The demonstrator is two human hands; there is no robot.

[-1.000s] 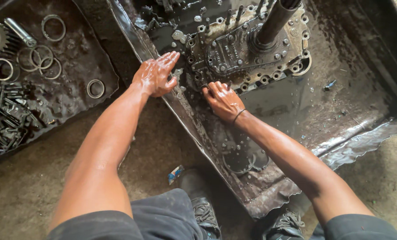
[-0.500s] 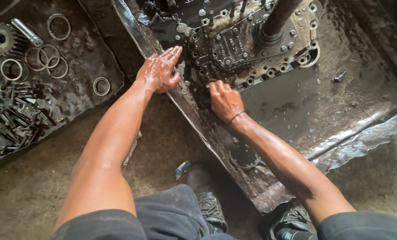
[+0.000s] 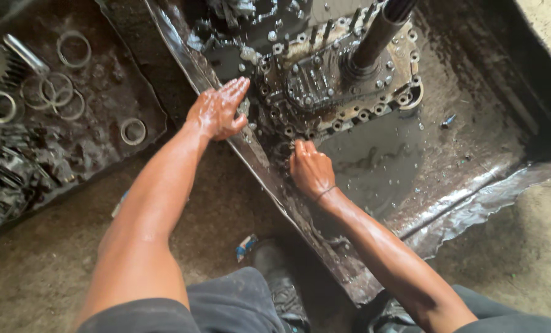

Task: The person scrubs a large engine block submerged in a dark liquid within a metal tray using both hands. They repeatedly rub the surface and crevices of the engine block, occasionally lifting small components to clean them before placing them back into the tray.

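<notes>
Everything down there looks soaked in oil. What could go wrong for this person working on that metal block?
The left hand and right hand glisten with oil and rest at the edge of the bolted metal housing, so a grip could slip. The right hand's fingertips sit at its jagged flange, which might cut them. The dark oil pool in the sheet-metal tray could spill past its crumpled rim onto the ground.

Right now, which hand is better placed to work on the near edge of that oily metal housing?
Probably the right hand: its fingertips already touch the housing at its near edge. The left hand rests flat by the tray rim.
</notes>
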